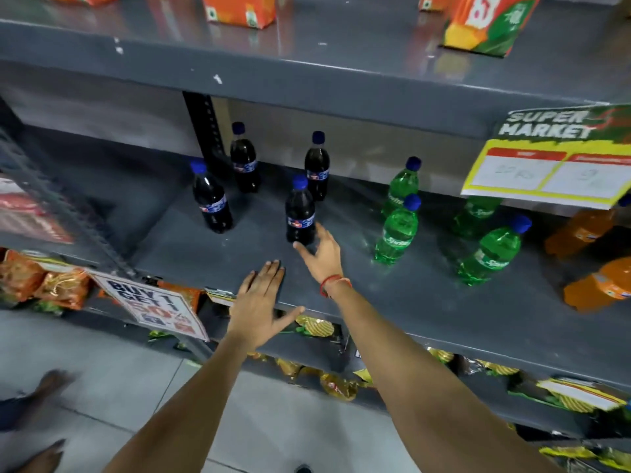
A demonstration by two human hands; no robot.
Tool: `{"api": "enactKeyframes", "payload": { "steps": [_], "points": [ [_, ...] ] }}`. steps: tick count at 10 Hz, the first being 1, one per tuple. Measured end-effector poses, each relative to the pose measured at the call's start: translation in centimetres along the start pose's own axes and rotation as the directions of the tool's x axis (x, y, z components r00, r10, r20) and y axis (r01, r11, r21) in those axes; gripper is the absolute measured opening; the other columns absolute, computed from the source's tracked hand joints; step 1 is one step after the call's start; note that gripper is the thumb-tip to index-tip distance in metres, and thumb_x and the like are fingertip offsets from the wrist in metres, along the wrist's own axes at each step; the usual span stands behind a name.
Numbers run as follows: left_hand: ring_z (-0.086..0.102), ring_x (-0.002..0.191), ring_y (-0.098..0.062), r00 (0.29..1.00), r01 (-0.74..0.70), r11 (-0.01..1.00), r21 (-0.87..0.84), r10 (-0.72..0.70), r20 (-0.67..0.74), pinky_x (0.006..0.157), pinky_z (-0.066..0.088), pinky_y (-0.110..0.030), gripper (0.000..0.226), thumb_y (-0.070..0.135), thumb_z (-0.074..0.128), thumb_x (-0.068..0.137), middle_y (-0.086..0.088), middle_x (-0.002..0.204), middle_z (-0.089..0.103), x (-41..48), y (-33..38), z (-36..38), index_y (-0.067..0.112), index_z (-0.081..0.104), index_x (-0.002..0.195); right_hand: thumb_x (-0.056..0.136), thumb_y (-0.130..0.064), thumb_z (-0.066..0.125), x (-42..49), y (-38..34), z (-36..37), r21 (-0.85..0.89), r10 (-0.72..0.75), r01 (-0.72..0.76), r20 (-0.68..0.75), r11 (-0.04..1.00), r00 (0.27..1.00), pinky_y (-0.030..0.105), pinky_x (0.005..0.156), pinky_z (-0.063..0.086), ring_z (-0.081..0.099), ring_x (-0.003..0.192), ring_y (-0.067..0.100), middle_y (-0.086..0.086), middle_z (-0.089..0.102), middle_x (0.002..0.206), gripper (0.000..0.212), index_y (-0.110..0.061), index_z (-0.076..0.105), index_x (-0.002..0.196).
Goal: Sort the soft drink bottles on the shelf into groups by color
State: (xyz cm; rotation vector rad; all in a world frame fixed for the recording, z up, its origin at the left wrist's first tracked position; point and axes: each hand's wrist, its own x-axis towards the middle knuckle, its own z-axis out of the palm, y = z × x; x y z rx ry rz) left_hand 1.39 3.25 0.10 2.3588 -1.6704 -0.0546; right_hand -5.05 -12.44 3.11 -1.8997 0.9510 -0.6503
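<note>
Several dark cola bottles with blue caps stand on the grey shelf (191, 254) at the left; the nearest cola bottle (299, 213) is front centre. Several green bottles stand to the right, the front one being a green bottle (396, 230). Two orange bottles, one of them the lower orange bottle (601, 285), lie at the far right. My right hand (322, 256) is open, fingers spread, just at the base of the nearest cola bottle, holding nothing. My left hand (261, 302) rests flat and open on the shelf's front edge.
A yellow "Super Market" price sign (546, 165) hangs from the upper shelf at right, hiding part of a green bottle. Orange juice cartons (239, 10) stand on the upper shelf. A "Buy 1 Get 1" sign (153, 305) and snack packets (44, 278) sit lower down.
</note>
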Motion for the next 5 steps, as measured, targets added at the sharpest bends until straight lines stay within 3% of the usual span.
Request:
{"api": "enactKeyframes", "payload": {
  "steps": [2,4,5],
  "points": [
    [0.031,0.135,-0.025,1.000,0.008,1.000,-0.027,-0.009,-0.024,0.110,0.023,-0.044,0.092,0.075,0.022,0.084,-0.014,0.143,0.043,0.0,0.0,0.1,0.001,0.044,0.135,0.078,-0.019,0.072,-0.1,-0.3,0.7,0.040,0.005,-0.001,-0.085,0.999,0.996,0.039,0.090,0.052,0.057,0.096,0.019,0.015,0.058,0.115,0.054,-0.007,0.049,0.125],
    [0.034,0.134,-0.024,1.000,-0.006,0.997,-0.080,0.004,-0.030,0.108,0.023,-0.043,0.088,0.072,0.028,0.083,-0.013,0.142,0.044,0.2,-0.8,0.0,0.002,0.047,0.133,0.078,-0.023,0.072,-1.0,-0.5,-0.2,0.035,-0.003,0.006,-0.098,0.999,0.995,0.038,0.094,0.049,0.057,0.107,0.023,0.014,0.058,0.117,0.048,-0.008,0.052,0.119],
    [0.049,0.121,-0.029,0.997,0.066,0.976,-0.208,-0.073,-0.026,0.097,0.037,-0.041,0.074,0.064,0.039,0.082,-0.014,0.131,0.055,1.0,-0.9,-1.6,0.009,0.054,0.128,0.086,-0.023,0.063,-2.2,-0.6,-1.3,-0.080,-0.101,0.092,-0.115,0.992,0.988,0.037,0.094,0.043,0.053,0.110,0.028,0.014,0.060,0.114,0.033,-0.007,0.057,0.114]
  ]
}}
